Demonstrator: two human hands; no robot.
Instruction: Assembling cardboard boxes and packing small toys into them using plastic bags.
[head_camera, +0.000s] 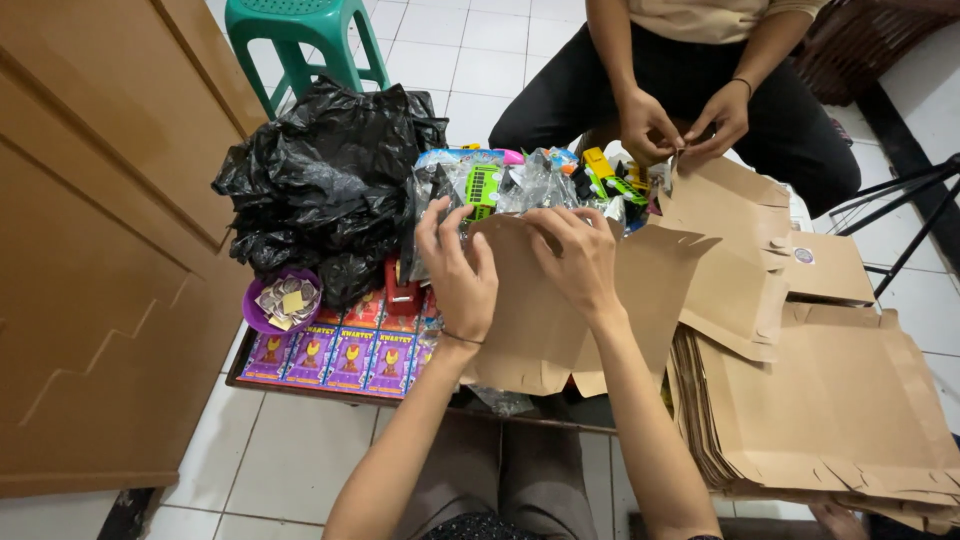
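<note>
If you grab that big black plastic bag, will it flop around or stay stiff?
The black plastic bag would probably flop and sag: it is crumpled into soft folds. Its glossy film looks slippery and crinkly. It may be light for its size, though what is inside is hidden. Neither the left hand nor the right hand touches it.

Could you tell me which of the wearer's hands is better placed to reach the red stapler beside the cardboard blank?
Left, probably. The left hand grips the near-left edge of the cardboard blank, and the red stapler sits just beside it. The right hand holds the blank's upper edge, farther from the stapler.
</note>
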